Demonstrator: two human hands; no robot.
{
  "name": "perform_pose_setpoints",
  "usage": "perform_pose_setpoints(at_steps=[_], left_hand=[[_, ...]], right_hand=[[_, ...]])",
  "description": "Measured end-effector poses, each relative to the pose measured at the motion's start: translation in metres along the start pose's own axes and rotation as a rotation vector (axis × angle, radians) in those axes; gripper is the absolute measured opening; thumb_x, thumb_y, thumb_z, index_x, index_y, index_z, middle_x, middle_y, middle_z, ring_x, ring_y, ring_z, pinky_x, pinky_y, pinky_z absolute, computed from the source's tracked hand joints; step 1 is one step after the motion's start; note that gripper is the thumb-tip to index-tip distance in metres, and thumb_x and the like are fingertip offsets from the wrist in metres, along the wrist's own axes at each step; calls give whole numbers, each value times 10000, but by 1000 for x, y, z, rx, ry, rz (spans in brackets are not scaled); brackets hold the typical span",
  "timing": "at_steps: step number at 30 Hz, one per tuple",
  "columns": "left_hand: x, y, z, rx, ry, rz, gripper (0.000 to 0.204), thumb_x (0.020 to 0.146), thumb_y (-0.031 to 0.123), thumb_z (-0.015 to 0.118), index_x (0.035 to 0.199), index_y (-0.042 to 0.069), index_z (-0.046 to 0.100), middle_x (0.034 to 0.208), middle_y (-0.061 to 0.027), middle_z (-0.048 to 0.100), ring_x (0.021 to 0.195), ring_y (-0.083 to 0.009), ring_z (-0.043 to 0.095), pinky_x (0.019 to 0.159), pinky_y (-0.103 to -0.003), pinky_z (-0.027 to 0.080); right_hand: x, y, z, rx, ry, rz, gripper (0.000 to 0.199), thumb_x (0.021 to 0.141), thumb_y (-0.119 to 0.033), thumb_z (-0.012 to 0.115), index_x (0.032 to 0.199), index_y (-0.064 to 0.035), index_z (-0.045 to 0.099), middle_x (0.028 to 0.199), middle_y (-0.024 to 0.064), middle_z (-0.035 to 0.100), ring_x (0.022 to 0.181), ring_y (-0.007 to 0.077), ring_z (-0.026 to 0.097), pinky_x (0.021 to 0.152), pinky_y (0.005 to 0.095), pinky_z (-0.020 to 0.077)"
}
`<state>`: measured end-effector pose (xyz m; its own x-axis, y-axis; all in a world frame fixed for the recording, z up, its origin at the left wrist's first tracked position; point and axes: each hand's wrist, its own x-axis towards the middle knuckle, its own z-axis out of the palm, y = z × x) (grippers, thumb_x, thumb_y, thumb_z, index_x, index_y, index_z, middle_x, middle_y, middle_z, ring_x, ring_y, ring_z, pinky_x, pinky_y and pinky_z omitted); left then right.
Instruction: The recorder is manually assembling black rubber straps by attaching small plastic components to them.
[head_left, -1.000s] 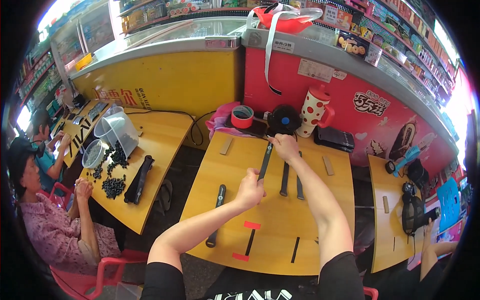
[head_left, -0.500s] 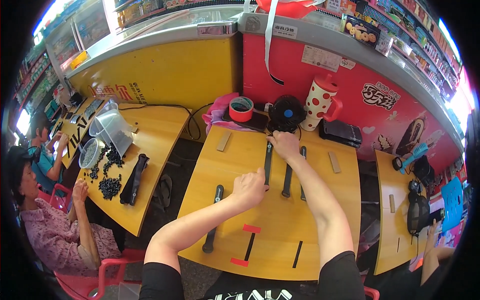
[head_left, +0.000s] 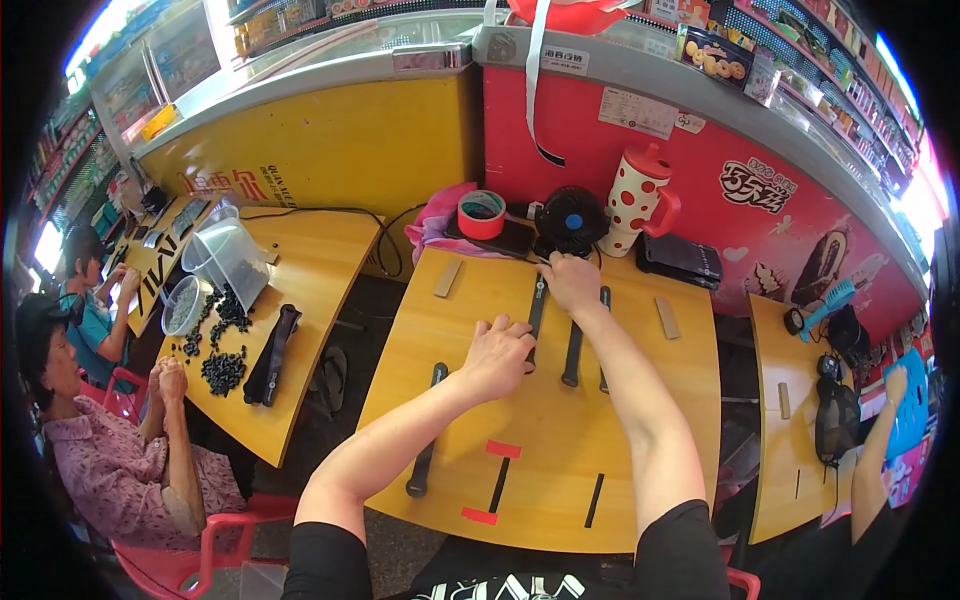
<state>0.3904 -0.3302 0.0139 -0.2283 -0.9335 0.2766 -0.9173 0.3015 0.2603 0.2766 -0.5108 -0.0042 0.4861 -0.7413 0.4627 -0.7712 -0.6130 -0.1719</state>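
strap (head_left: 538,315), black and slim, lies in front of me on the tabletop between my two hands, its long axis running away from my body with the far end leaning a little to the right. my left hand (head_left: 500,358) is at its near end, coming in from the left, fingers bent and a little spread, the tips down by the strap; they are partly hidden, so i can't tell whether they pinch it or only rest on it. my right hand (head_left: 573,283) reaches further out, fingers bunched at the far end, with the strap running back from it toward me; its pads are out of sight too, so i can't tell how firm any hold is.

just right of this strap, a second black strap (head_left: 573,352) lies roughly alongside, and another (head_left: 605,300) shows partly behind my right forearm. one more (head_left: 422,465) lies to the left, crossed by my left forearm.

under it all is a yellow wooden table (head_left: 545,450). nearer me it carries a black line (head_left: 498,485) with red tape (head_left: 503,450) at both ends, and a plain black line (head_left: 594,500) to the right. along the far edge stand a round black fan (head_left: 572,222) and a red-dotted tumbler (head_left: 628,210), against a red freezer cabinet (head_left: 550,115).
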Motion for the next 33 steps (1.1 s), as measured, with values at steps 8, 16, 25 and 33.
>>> perform_pose_setpoints(at_steps=[8,16,25,33], left_hand=[[1,-16,-13,-105,315,-95,278,722,247,713,928,66,667,1027,-88,631,1013,-316,530,837,-433,398],[-76,-4,-63,291,-35,-618,299,794,304,679,892,21,673,959,-144,609,1053,-303,513,860,-437,406],[-109,-23,-32,16,274,-669,230,779,157,696,895,-22,611,941,-157,616,1006,-322,551,811,-469,452],[-185,129,-92,-1928,21,-478,205,958,126,507,1081,-19,583,827,-126,664,607,-183,640,551,-266,515]], right_hand=[[-44,-34,-110,372,253,-55,290,872,-225,637,703,-7,547,643,163,539,535,306,523,494,370,378],[-232,-78,-208,730,101,-18,169,821,-52,665,706,-1,552,575,117,483,476,216,472,463,327,372],[-345,-124,-215,841,-152,112,130,817,-87,681,755,-4,602,621,116,549,504,223,519,488,313,402],[-341,-134,-248,879,-109,260,70,873,-48,599,845,15,615,686,133,577,572,220,567,544,294,432]])
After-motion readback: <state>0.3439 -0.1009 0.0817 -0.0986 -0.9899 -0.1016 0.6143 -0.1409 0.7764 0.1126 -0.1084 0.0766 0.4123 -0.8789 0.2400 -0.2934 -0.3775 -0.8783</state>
